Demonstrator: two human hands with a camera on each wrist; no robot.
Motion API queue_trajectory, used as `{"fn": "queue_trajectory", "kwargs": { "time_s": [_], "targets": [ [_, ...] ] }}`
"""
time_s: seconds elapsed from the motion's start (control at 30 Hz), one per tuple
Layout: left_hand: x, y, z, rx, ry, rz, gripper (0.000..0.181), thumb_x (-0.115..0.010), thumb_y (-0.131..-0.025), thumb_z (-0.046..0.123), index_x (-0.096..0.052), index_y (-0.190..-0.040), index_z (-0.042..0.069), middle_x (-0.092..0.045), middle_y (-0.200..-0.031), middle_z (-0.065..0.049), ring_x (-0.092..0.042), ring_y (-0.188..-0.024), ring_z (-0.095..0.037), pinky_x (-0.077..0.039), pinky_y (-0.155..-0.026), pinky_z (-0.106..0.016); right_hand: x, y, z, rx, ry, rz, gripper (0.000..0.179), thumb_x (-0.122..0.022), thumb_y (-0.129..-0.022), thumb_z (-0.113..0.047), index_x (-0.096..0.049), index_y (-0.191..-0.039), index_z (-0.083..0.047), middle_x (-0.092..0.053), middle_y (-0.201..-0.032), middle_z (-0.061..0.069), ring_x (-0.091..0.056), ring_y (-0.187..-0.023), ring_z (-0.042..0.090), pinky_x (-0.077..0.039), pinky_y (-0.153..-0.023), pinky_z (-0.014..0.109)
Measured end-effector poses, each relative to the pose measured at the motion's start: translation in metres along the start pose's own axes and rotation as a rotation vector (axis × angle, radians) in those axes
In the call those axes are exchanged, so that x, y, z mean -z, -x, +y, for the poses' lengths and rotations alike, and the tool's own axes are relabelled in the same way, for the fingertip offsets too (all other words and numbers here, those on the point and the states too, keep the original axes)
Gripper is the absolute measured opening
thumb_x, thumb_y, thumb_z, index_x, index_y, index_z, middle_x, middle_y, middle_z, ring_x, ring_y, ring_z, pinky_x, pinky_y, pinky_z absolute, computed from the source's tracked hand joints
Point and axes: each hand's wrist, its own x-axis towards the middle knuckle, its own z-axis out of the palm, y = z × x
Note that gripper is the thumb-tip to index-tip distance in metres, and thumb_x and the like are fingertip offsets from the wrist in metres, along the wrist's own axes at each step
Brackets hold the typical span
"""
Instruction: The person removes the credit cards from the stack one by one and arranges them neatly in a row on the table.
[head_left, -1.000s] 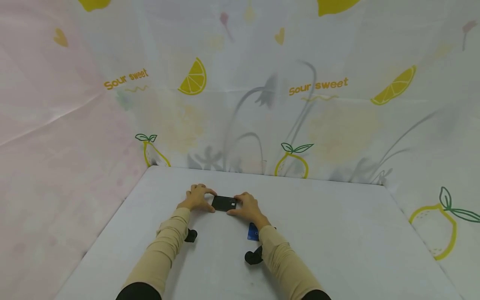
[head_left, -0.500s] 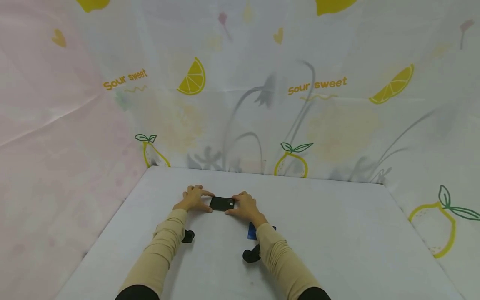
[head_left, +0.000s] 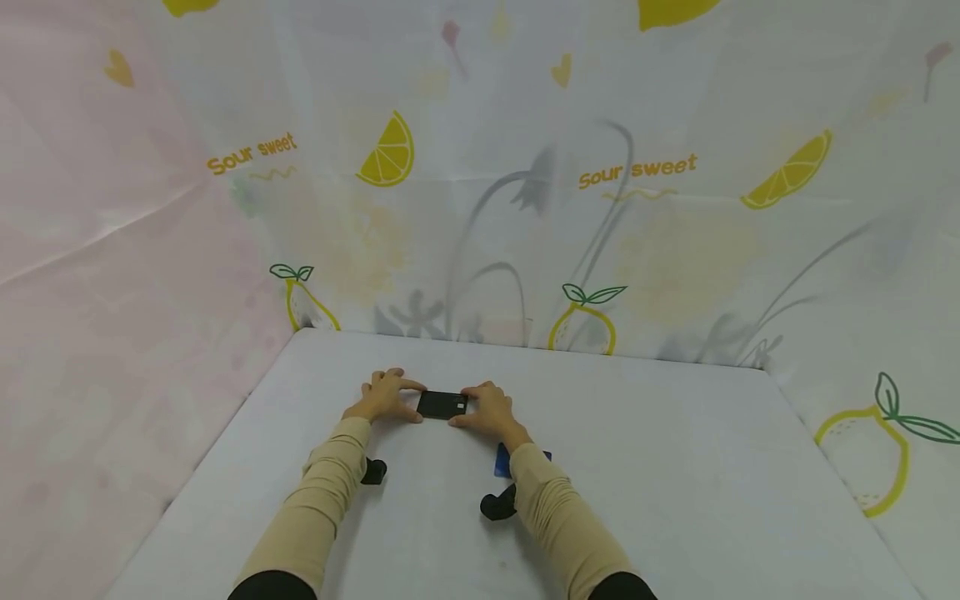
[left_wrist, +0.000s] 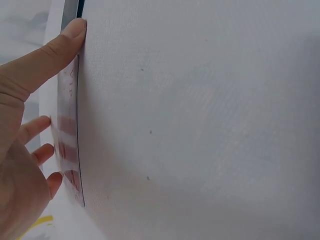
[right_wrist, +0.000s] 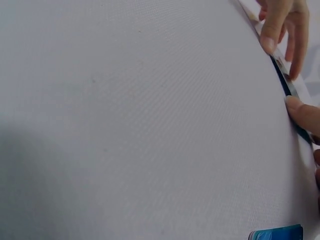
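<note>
A black card (head_left: pixel 442 406) with a small pale square near its right end lies flat on the white table between both hands. My left hand (head_left: pixel 385 398) holds its left end, with thumb and index finger at the corners. My right hand (head_left: pixel 489 412) pinches the right end the same way. From the left wrist, the left thumb presses at a long thin edge, and a pale glossy strip with reddish print (left_wrist: pixel 68 135) runs on past it under the hand. The right wrist view shows the dark card edge (right_wrist: pixel 281 75) between the two thumbs.
A blue card (head_left: pixel 502 461) lies under the right forearm, partly hidden by the sleeve; from the right wrist, several blue cards (right_wrist: pixel 277 233) look stacked. Black wrist camera mounts (head_left: pixel 498 503) stick out from both forearms. A lemon-print wall (head_left: pixel 480 208) stands behind the white table (head_left: pixel 675 467).
Both hands and the black card have shifted slightly to the left together. The grip on the card's two ends looks the same.
</note>
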Motion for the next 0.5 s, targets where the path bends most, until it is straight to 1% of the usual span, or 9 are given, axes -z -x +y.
{"fn": "queue_trajectory", "kwargs": {
  "time_s": [0.23,0.37,0.5],
  "targets": [
    [0.0023,0.004,-0.0013,-0.023,-0.014,-0.011,0.059,-0.081,-0.071,0.032,-0.062,-0.125,0.017,-0.029,-0.146,-0.025,-0.02,-0.131,-0.05,-0.017,-0.095,-0.069,-0.0019,0.0012,0.0029,0.005,-0.01,0.032,0.059,-0.078,-0.074,-0.036,-0.062,-0.123,-0.007,-0.058,-0.113,0.015,-0.051,-0.106,0.031,-0.038,-0.084,0.048],
    [0.0033,0.0073,-0.0016,-0.02,-0.023,-0.025,0.059,-0.078,-0.075,0.033,-0.06,-0.128,0.017,-0.028,-0.148,-0.024,-0.019,-0.132,-0.048,-0.015,-0.097,-0.071,-0.003,0.0017,0.0043,0.016,-0.013,0.049,0.056,-0.077,-0.075,-0.035,-0.063,-0.122,-0.007,-0.058,-0.114,0.017,-0.051,-0.106,0.033,-0.037,-0.081,0.046],
    [0.0026,0.0077,-0.0035,-0.011,-0.03,-0.034,0.057,-0.077,-0.076,0.035,-0.06,-0.128,0.018,-0.027,-0.149,-0.023,-0.019,-0.133,-0.048,-0.014,-0.097,-0.072,-0.0031,0.0023,0.004,0.026,-0.027,0.056,0.053,-0.077,-0.076,-0.033,-0.064,-0.12,-0.007,-0.058,-0.114,0.018,-0.051,-0.106,0.034,-0.037,-0.08,0.046]
  ]
}}
